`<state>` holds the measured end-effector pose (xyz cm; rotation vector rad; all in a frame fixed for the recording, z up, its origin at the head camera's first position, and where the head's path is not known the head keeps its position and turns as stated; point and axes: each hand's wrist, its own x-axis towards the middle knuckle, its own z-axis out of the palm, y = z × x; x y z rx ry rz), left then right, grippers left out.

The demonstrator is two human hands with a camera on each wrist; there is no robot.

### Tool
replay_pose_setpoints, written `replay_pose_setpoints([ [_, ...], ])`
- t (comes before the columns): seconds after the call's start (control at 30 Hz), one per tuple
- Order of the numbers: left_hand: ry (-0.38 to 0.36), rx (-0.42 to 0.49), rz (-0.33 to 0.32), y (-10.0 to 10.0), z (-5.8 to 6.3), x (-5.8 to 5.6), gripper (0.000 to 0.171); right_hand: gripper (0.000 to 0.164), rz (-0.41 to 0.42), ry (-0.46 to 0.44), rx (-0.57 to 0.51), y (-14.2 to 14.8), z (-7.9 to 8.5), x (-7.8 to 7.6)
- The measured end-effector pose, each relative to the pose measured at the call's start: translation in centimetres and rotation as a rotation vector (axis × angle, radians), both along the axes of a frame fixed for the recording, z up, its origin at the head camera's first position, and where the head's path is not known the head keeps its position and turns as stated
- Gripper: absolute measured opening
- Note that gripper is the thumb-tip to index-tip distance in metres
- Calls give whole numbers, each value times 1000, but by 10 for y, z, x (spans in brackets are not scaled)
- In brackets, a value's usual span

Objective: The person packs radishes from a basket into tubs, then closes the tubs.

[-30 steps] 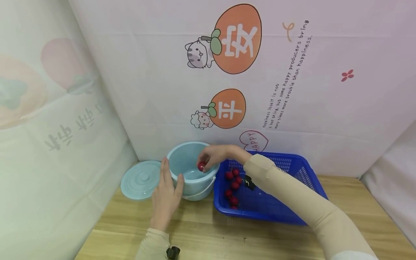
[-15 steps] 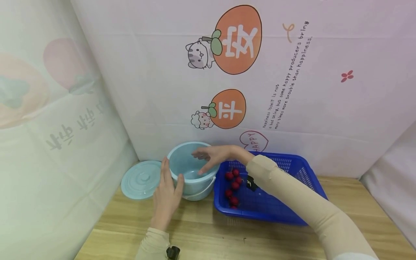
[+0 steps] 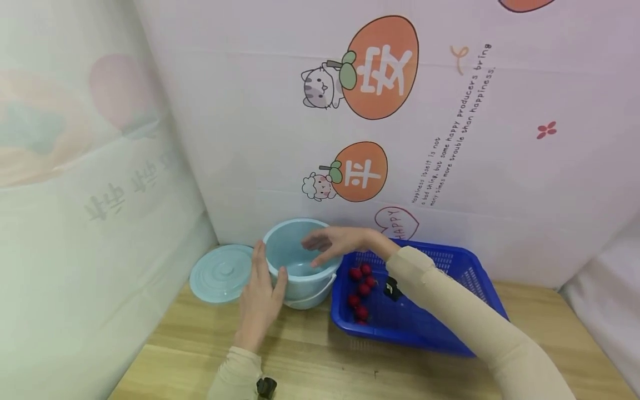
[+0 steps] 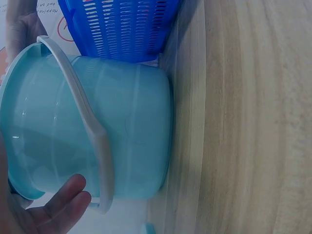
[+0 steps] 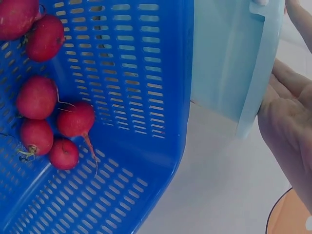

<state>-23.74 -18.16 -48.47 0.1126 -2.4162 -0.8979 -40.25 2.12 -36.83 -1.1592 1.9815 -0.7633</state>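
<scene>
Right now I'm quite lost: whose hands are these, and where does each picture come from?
There is no robot here: a person works with two bare hands. The widest picture is taken from the person's head, the other two from the left and right wrists. On the wooden table stand a light-blue bucket with a pale handle and a blue plastic basket holding red radishes; a round light-blue lid lies beside the bucket. The left hand rests against the bucket's rim. The right hand reaches over the bucket's mouth, with nothing visible in it.
</scene>
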Motion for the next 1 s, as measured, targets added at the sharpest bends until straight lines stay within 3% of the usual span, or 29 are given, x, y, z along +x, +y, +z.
replay_pose_setpoints([
  [0.13,-2,-3,-23,7,-2,-2,79,62,-53,-32,-44,7,-5,0],
  [0.3,1,2,-16,10,-5,-3,79,46,-80,10,-108,10,-12,-1],
  [0.6,15,19,-26,11,-4,-6,78,28,-202,-6,-324,25,-23,-4],
  [0.8,36,16,-14,-3,-2,1,77,21,-266,12,-466,10,-37,4],
  [1.0,36,6,-30,-4,-2,-1,77,20,-306,65,-467,8,-39,7],
])
